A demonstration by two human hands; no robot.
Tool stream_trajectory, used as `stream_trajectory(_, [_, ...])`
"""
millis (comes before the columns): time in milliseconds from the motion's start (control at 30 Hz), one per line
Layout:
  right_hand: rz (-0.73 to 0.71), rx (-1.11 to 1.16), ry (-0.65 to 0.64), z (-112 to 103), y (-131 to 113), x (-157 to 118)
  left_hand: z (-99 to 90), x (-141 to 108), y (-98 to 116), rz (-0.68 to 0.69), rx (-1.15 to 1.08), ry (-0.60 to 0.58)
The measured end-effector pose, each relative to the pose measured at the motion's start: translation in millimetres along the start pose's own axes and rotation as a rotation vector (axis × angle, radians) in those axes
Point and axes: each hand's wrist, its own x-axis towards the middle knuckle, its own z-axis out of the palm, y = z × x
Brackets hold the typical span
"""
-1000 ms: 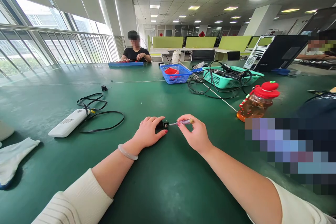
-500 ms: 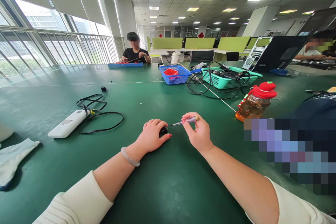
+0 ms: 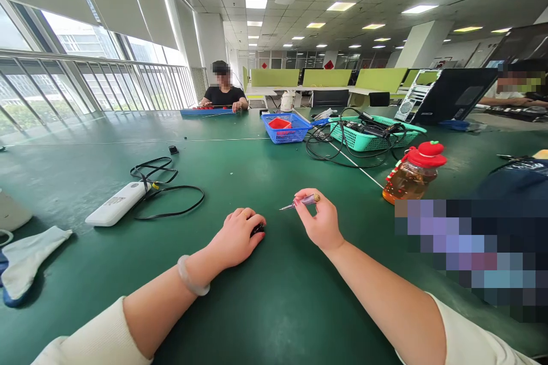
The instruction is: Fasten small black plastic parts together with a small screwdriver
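My left hand (image 3: pixel 237 236) rests on the green table (image 3: pixel 274 302) with its fingers curled around a small glossy black object (image 3: pixel 257 229). Most of that object is hidden under the fingers, so its kind does not show. Just above the table, my right hand (image 3: pixel 324 222) pinches a small screwdriver (image 3: pixel 306 201) by its clear purplish handle. The thin metal shaft points left, and its tip is a short gap away from the left hand and the black object.
A white power bank (image 3: pixel 115 205) with a black cable (image 3: pixel 188 187) lies at left, near a pale cloth (image 3: pixel 36 256). Farther back are a blue basket (image 3: pixel 286 136) and a green basket (image 3: pixel 359 141) with cables. A red-lidded bottle (image 3: pixel 413 177) stands at right. A person (image 3: pixel 222 91) sits opposite.
My left hand has drawn left and closer to me with the black object, widening the gap to the screwdriver tip. My right hand keeps its pinch, nearly in place. The person opposite has lowered a hand.
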Motion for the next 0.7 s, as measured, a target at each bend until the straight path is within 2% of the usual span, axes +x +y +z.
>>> stream_trajectory(100, [-0.005, 0.018, 0.001, 0.6, -0.4, 0.1, -14.4, -31.6, -9.0, -0.018, -0.022, -0.012])
stream_trajectory(200, [-0.010, 0.019, -0.003, 0.4, -1.6, 0.3, -30.8, -70.0, -30.0, -0.071, -0.009, -0.018])
stream_trajectory(367, [-0.025, 0.014, -0.009, -0.3, -2.4, 0.6, -53.7, -137.4, -94.1, -0.263, 0.077, 0.074])
stream_trajectory(467, [-0.029, 0.015, -0.011, 0.1, -1.6, 0.4, -63.0, -171.8, -135.9, -0.322, 0.111, 0.173])
stream_trajectory(567, [-0.033, 0.008, -0.016, 0.5, -0.5, -0.1, -68.8, -194.1, -166.0, -0.309, 0.135, 0.212])
stream_trajectory(700, [-0.034, -0.003, -0.012, 1.0, 0.8, -0.5, -71.2, -204.6, -183.3, -0.368, 0.215, 0.209])
